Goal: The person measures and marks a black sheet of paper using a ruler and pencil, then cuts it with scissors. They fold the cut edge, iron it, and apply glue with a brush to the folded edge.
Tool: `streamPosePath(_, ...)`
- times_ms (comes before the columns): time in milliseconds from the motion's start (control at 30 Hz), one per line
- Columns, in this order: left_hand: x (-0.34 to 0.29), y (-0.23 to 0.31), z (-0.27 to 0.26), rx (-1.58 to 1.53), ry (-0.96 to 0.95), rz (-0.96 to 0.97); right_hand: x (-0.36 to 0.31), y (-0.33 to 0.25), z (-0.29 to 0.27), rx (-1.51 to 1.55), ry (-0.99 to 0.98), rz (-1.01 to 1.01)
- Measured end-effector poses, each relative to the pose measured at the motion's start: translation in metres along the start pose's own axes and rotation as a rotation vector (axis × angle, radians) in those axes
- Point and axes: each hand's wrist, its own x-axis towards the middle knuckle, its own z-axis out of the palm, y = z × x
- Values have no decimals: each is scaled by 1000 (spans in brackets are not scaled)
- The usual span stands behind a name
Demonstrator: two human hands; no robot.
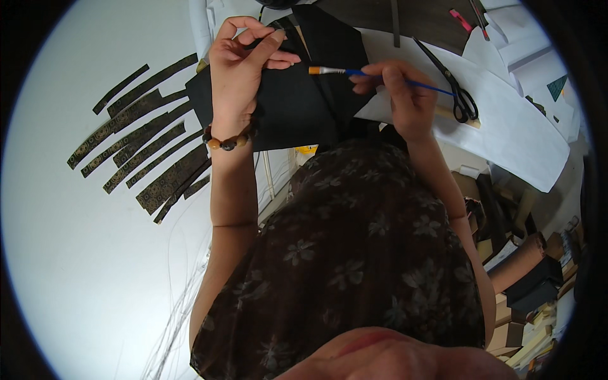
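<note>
My right hand (405,95) is closed around a slim paintbrush (354,72) with a blue handle and tan bristles. The brush lies nearly level, its bristles pointing left above black sheet material (285,114). Over the left part of this sheet, my left hand (237,63) has thumb and forefinger pinched together, the other fingers partly stretched. Whether something thin is in the pinch cannot be made out. A narrow dark strip (326,88) runs down the sheet between my hands. Black-handled scissors (453,82) lie just right of my right hand.
Several dark patterned strips (171,174) are fanned out on the white surface (95,266) at left. White paper (513,126) lies under the scissors. A pink tool (460,20) rests on dark material at the far right. Rolls (522,259) and boxes crowd the lower right.
</note>
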Motion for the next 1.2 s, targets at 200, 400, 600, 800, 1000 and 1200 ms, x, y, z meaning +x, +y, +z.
streamPosePath(200,-30,25,23,32,219,-33,2,0,3,-37,-11,-1)
streamPosePath(400,-95,12,46,208,116,-255,5,1,1,18,-28,-1)
streamPosePath(600,-111,1,57,191,129,-214,9,0,-3,10,-62,-4)
streamPosePath(800,-126,3,57,122,174,-244,14,-1,-7,15,-110,-10)
streamPosePath(1000,-132,0,58,53,202,-322,22,1,-13,47,-161,6)
streamPosePath(1200,-136,-7,61,-26,311,-349,36,-1,-28,152,-213,79)
